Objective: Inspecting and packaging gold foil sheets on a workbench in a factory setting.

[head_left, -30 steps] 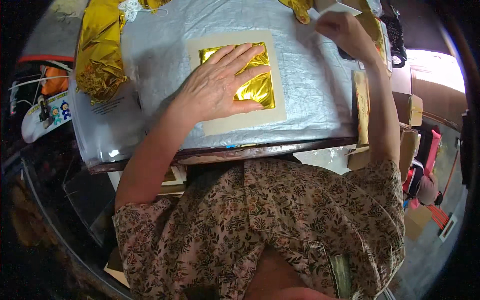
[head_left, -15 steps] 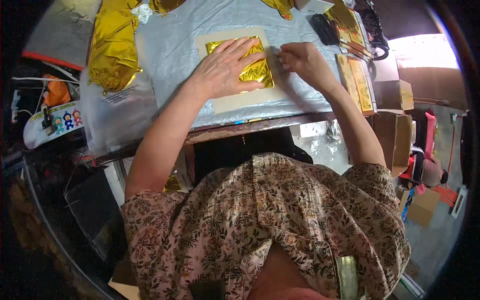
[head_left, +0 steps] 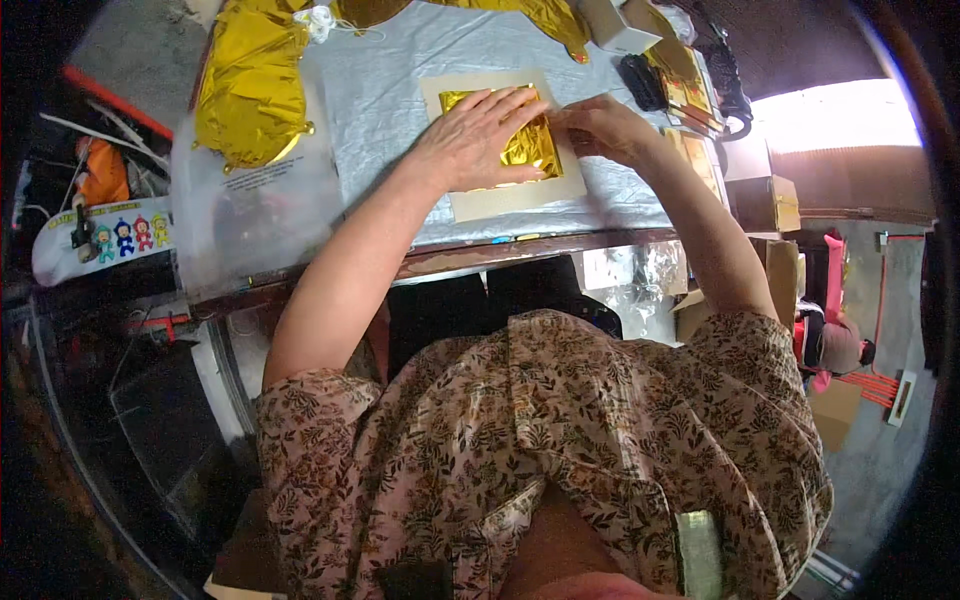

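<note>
A shiny gold foil piece (head_left: 541, 151), folded into a flat rectangle, lies on a beige board (head_left: 510, 204) on the table. My left hand (head_left: 480, 138) is spread flat over it, fingers reaching toward its far edge and thumb along the near side. At the foil's right edge is my right hand (head_left: 606, 130), its fingers curled together with the tips toward the foil. Whatever those fingers may pinch is hidden from view.
Crumpled gold foil (head_left: 250, 95) and a clear plastic bag (head_left: 255, 225) are at the table's left. White string (head_left: 319, 22) lies at the back. Gold-coloured packs (head_left: 690, 100), a black item (head_left: 641, 82) and a white box (head_left: 622, 28) occupy the right side.
My right hand has come closer to the foil's right edge. My left hand stays flat on the foil. The whole view has shifted slightly.
</note>
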`<state>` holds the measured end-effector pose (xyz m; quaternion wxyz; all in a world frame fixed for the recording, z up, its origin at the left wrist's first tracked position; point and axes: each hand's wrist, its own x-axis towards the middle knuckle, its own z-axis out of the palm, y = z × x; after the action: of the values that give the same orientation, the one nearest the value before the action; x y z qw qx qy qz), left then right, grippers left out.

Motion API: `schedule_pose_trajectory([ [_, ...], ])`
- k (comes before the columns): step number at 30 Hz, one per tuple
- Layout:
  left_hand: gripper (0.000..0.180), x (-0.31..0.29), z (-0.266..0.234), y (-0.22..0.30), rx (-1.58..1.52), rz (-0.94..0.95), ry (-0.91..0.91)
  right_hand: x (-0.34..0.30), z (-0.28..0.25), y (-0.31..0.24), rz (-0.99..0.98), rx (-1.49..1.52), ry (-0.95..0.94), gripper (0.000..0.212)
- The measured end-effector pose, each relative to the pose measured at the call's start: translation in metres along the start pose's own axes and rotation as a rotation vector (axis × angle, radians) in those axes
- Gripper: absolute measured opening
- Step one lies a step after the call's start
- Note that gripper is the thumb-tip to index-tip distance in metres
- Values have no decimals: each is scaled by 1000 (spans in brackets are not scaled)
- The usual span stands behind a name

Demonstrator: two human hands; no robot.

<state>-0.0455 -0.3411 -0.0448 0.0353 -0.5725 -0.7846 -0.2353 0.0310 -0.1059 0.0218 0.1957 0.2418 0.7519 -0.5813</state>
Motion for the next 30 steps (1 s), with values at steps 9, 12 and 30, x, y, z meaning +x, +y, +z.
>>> schedule_pose_trajectory([
  [9,95,3,-4,-1,-78,49,38,9,10,19,-48,256,-5,22],
  [12,92,4,-10,1,-81,47,22,5,16,18,-74,238,35,15],
  [30,42,-18,-77,42,-1241,-632,243,-13,-25,46,-156,682,-148,33],
])
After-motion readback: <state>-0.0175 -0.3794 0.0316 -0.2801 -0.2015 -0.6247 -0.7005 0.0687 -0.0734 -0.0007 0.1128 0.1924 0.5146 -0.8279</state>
